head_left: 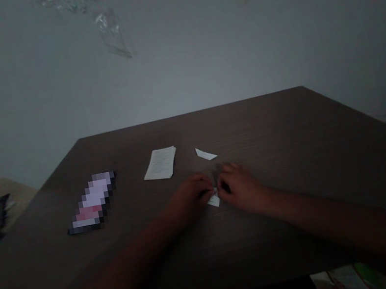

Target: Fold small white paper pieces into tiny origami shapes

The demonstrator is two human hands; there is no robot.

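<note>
Paper slip between two hands

Slip point(214, 201) sits between the fingertips, near side of the folded piece point(205, 154); long axis partly covered, can't tell. Left hand point(193, 197) and right hand point(240, 188) about equally close, both pinching it. Fingers curled, forearms slanting in from near left and near right.

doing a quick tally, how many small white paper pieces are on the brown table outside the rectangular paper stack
2: one small white paper piece sits between the left hand and right hand; one angular white paper piece lies farther back. The hands may hide more.
</note>
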